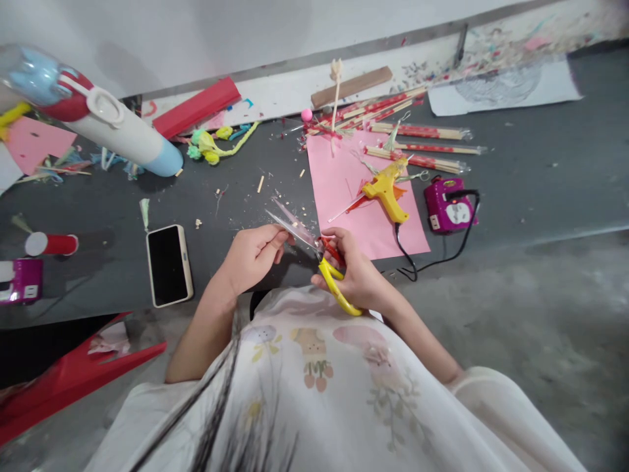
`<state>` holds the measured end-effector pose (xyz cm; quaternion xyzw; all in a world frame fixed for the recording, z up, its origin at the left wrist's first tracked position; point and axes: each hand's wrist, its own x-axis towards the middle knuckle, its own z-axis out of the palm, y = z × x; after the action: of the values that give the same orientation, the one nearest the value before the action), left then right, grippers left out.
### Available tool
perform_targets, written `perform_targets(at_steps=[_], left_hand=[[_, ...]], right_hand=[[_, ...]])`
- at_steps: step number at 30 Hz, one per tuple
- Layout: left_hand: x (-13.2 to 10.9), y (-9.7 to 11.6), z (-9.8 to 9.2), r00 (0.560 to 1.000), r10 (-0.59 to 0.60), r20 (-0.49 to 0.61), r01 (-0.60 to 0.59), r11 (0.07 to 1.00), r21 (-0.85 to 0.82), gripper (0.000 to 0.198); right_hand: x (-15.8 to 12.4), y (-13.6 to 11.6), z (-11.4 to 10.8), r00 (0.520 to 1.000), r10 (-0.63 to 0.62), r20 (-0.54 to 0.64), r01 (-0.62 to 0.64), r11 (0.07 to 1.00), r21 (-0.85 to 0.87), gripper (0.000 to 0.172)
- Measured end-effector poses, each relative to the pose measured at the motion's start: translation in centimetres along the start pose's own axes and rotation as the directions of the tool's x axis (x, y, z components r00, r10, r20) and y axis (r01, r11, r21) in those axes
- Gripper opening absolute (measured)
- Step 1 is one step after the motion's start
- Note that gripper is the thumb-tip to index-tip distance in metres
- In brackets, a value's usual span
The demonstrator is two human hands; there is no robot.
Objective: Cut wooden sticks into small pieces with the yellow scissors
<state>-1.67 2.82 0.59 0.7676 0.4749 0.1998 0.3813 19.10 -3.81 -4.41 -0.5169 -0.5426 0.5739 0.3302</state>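
Observation:
Yellow-handled scissors point(339, 287) are in my right hand point(354, 265), their blades spread and pointing up and left. A small red item point(332, 251) shows between the fingers of that same hand. My left hand point(256, 255) is closed in a pinch close to the blade tips; what its fingertips hold is too small to make out. Both hands are at the near edge of the dark table point(216, 206). Beyond them, small wood-coloured bits and clear scraps lie scattered.
Right of centre, a yellow glue gun point(389, 190) rests on pink paper point(328, 190), its cord running to a purple box point(449, 206). Wrapped sticks point(427, 133) lie behind. To the left are a phone point(170, 265), a large bottle point(132, 141) and a red spool point(61, 244).

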Motion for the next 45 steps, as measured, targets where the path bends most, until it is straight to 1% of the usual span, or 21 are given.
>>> perform_targets(at_steps=[5,8,12,15,17,18,20,21,23,24,25,26,28,30,32,35,38,40,42,43,45], left_hand=[[0.0,0.4,0.1,0.999,-0.039,0.017,0.04,0.995,-0.09,0.041],[0.0,0.4,0.2,0.997,-0.061,0.051,0.069,0.983,-0.168,0.04],[0.2,0.4,0.2,0.991,-0.106,0.085,0.124,0.959,-0.254,0.039],[0.6,0.2,0.3,0.99,-0.12,0.073,0.134,0.963,-0.234,0.043],[1.0,0.1,0.2,0.993,-0.101,0.054,0.109,0.979,-0.17,0.046],[1.2,0.1,0.1,0.997,-0.08,0.018,0.082,0.991,-0.107,0.045],[1.6,0.2,0.0,0.99,0.001,-0.139,0.012,0.996,0.094,0.037],[1.7,0.3,-0.1,0.967,0.066,-0.245,-0.015,0.978,0.207,0.031],[1.6,0.7,0.0,0.882,0.204,-0.425,-0.042,0.932,0.36,0.021],[1.4,0.8,0.2,0.848,0.242,-0.471,-0.055,0.925,0.377,0.019],[1.2,0.9,0.4,0.839,0.247,-0.484,-0.074,0.935,0.348,0.018],[0.9,1.0,0.9,0.853,0.226,-0.471,-0.098,0.955,0.281,0.017],[0.4,0.8,2.0,0.917,0.126,-0.378,-0.113,0.992,0.058,0.021],[0.2,0.3,3.4,0.965,0.057,-0.258,-0.102,0.981,-0.164,0.039],[0.2,-0.4,4.9,0.987,0.007,-0.16,-0.057,0.948,-0.312,0.056],[0.5,-1.0,6.5,0.993,-0.095,-0.075,0.054,0.903,-0.427,0.067],[0.8,-0.6,7.0,0.985,-0.155,-0.079,0.106,0.895,-0.434,0.073],[0.8,0.2,6.6,0.986,-0.118,-0.121,0.071,0.938,-0.339,0.071],[0.7,1.1,5.7,0.979,-0.039,-0.199,0.008,0.988,-0.154,0.06],[0.7,1.5,5.1,0.968,-0.005,-0.251,-0.01,0.998,-0.059,0.049],[1.0,1.7,4.1,0.926,-0.005,-0.378,0.007,1.0,0.002,0.034]], right_hand=[[-0.1,0.1,0.1,0.999,-0.039,-0.007,0.039,0.997,0.059,0.075],[-0.1,0.3,-0.2,0.997,-0.064,0.033,0.059,0.991,0.12,0.064],[0.1,0.8,-1.1,0.986,-0.15,0.068,0.131,0.964,0.231,0.053],[0.5,0.9,-1.4,0.983,-0.168,0.074,0.142,0.952,0.27,0.051],[0.9,0.8,-1.2,0.985,-0.159,0.072,0.13,0.945,0.301,0.049],[1.1,0.7,-1.0,0.987,-0.152,0.06,0.125,0.939,0.322,0.048],[1.7,0.5,-0.5,0.992,-0.128,0.006,0.117,0.922,0.368,0.047],[2.1,0.4,-0.2,0.993,-0.109,-0.032,0.113,0.916,0.386,0.046],[2.8,0.2,0.3,0.991,-0.063,-0.115,0.107,0.897,0.429,0.049],[3.2,0.1,0.6,0.989,-0.038,-0.146,0.101,0.885,0.454,0.05],[3.5,0.0,0.8,0.986,-0.012,-0.166,0.092,0.87,0.485,0.05],[3.8,-0.2,0.9,0.984,0.008,-0.179,0.088,0.848,0.523,0.05],[4.3,-0.4,1.3,0.982,0.026,-0.189,0.093,0.8,0.593,0.049],[4.7,-0.3,1.8,0.979,0.021,-0.202,0.117,0.754,0.646,0.047],[5.1,0.0,2.3,0.973,0.014,-0.23,0.151,0.716,0.681,0.047],[5.4,0.9,3.1,0.965,0.009,-0.262,0.184,0.69,0.7,0.047],[5.5,1.3,3.5,0.96,0.001,-0.279,0.199,0.698,0.688,0.046],[5.3,1.3,3.6,0.959,0.001,-0.285,0.2,0.711,0.674,0.047],[5.2,1.1,3.5,0.956,0.005,-0.292,0.198,0.726,0.659,0.046],[5.1,1.0,3.5,0.955,0.008,-0.296,0.196,0.733,0.651,0.046],[5.0,0.8,3.4,0.953,0.014,-0.303,0.19,0.75,0.634,0.043]])
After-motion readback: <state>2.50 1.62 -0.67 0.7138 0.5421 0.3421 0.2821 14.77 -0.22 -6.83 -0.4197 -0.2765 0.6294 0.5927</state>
